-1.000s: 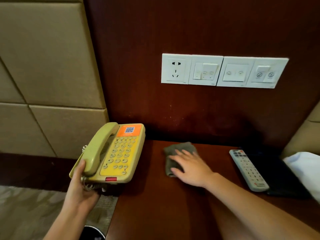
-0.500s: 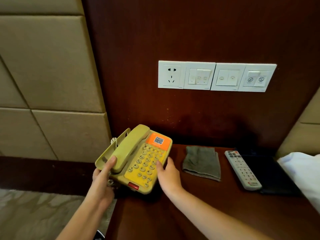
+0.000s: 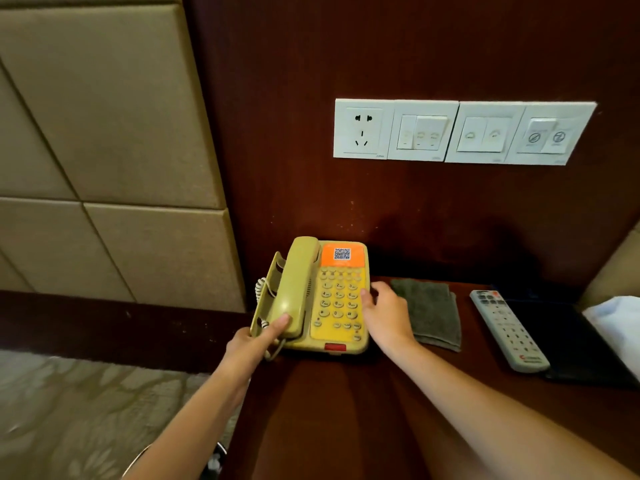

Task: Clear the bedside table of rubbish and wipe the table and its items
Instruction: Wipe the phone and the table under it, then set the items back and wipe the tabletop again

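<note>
The yellow-beige plastic desk telephone (image 3: 313,296) with an orange label is sitting on the left back corner of the dark red-brown wooden counter (image 3: 346,410), close to the wall panel. Its long axis is running from the person toward the wall, and the handset is lying along its left side. The left hand (image 3: 258,341) is gripping the near left edge, with the thumb pressing on the lower end of the handset. The right hand (image 3: 388,315) is resting against the right side of the telephone with its fingers curled loosely, not pinching anything.

The folded grey-green cloth (image 3: 429,311) is lying flat just beside the right hand, on its right, between the telephone and the white long remote control (image 3: 507,329). The right hand is clearly the nearer one to the cloth, so in my judgement it is the one to take the cloth for wiping the next item. The remote is lying partly on a dark flat folder (image 3: 571,341), its long axis going diagonally away from the person. The telephone keys are looking worn and a bit dirty.
</note>
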Demonstrator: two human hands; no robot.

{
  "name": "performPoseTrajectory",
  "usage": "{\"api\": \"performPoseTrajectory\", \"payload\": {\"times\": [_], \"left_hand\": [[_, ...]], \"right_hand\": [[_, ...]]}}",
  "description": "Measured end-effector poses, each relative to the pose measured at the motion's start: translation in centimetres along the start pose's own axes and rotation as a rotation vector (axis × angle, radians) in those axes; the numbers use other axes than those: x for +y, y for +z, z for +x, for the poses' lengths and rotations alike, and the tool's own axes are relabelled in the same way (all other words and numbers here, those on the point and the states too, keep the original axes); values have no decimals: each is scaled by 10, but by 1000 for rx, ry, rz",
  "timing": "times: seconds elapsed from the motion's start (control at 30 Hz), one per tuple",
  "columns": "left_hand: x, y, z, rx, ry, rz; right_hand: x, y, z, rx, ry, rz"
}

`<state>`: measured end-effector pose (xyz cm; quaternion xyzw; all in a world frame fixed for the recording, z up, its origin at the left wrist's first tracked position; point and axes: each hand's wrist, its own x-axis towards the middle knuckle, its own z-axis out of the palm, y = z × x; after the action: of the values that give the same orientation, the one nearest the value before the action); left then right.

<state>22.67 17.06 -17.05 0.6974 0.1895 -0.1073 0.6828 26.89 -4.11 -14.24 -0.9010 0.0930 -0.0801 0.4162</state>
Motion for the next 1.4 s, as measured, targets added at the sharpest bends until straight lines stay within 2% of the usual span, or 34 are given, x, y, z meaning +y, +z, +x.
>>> {"api": "performPoseTrajectory", "payload": {"times": [0.17,0.3,0.37,0.43,0.6,0.77,0.83,0.97,1.03,1.1,1.17,1.23,1.3,1.4], "left_hand": [[11,-3,5,5,-14,185],[16,-4,2,-24,-10,290],[17,-9,2,-9,26,237],[18,-13,6,41,65,207],[7,-5,-3,247,103,286],[0,26,-43,421,240,635],[2,39,-65,401,308,752],[-7,60,-108,255,393,1011],[-15,69,-126,213,496,1102],[-27,80,-140,135,565,1194],[-38,96,-145,32,529,1283],[-45,119,-147,11,441,1355],[-46,146,-147,81,383,1440],[-52,191,-148,115,401,1474]], "right_hand": [[3,-8,14,2,-103,-145],[23,-35,26,134,-319,-476],[45,-47,30,-74,-263,-740],[66,-47,24,-316,-188,-816],[84,-51,-3,-380,-290,-818],[90,-61,-54,-405,-343,-781],[88,-60,-82,-412,-385,-775],[65,-49,-145,-486,-446,-687],[54,-46,-167,-526,-432,-540],[50,-59,-184,-442,-356,-272],[62,-84,-197,-261,-273,-128],[84,-112,-208,-143,-246,-174],[107,-140,-215,-109,-245,-246],[132,-171,-213,-64,-179,-292]]}}
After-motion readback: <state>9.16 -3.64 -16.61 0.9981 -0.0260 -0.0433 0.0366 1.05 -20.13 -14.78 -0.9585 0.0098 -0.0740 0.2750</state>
